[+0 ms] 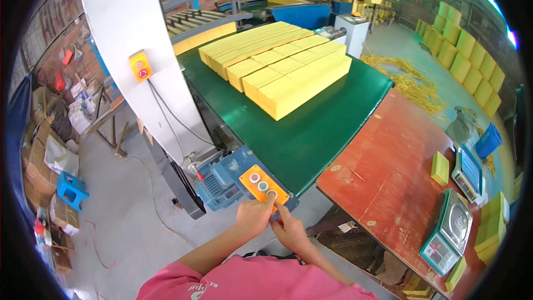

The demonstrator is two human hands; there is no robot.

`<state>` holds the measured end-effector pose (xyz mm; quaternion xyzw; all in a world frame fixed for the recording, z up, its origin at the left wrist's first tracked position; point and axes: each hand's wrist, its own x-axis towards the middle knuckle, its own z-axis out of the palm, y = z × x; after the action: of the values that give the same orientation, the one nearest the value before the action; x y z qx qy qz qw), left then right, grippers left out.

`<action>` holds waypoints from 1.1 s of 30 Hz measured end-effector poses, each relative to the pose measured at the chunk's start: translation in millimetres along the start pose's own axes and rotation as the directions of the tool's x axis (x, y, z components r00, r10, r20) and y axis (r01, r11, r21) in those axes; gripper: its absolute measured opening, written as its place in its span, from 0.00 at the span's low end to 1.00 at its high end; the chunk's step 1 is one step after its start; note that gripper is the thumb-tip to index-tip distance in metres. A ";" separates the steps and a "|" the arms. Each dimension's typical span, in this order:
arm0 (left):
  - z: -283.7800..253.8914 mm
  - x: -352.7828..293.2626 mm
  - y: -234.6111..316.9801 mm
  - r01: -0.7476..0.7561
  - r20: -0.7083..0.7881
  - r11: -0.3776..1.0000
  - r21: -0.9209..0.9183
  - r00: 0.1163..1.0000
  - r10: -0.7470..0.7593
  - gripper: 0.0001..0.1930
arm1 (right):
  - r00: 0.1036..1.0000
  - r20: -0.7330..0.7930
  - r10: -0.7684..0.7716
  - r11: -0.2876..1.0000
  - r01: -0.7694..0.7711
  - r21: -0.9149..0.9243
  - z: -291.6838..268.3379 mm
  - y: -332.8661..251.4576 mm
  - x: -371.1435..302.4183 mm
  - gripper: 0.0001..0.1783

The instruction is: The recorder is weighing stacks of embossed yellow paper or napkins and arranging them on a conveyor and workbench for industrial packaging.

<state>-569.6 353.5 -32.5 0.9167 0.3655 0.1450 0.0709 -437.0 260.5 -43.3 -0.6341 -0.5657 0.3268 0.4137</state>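
An orange push-button control box [258, 180] with three round buttons sits beside a blue motor [217, 182] at the near end of the green conveyor belt [283, 147]. My left hand [255, 215] is closed at the box's near edge, one finger on the nearest button. Close beside it, my right hand [290, 230] has its fingers bent against the box's near right corner; the undersides of both hands are hidden. Farther up the belt lie several rows of yellow paper-like blocks [297, 80], packed side by side.
A white machine column [125, 16] with a yellow emergency-stop box [140, 66] rises at left. At right, a red table [383, 161] bears a scale [447, 233], another weighing device [469, 172] and a small yellow block [440, 168]. Yellow stacks [466, 50] stand far right; a blue stool [71, 189] is left.
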 end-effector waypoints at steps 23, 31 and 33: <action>-8.2 2.3 27.0 0.053 0.027 0.988 0.146 0.998 -0.058 0.31 | 0.992 0.126 -0.016 1.000 0.017 -0.011 -35.2 11.3 -28.8 0.30; -12.6 4.2 32.2 0.058 0.046 0.982 0.177 0.997 -0.067 0.33 | 0.992 0.129 -0.006 0.999 0.011 -0.038 -41.5 14.0 -36.5 0.33; -13.4 4.0 32.4 0.055 0.048 0.981 0.184 0.997 -0.064 0.32 | 0.993 0.115 -0.010 1.000 0.011 -0.006 -40.7 14.0 -38.5 0.33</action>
<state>-550.0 333.2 -11.3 0.9116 0.4025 0.0840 0.0007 -400.4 215.9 -39.8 -0.6126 -0.5928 0.3588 0.3802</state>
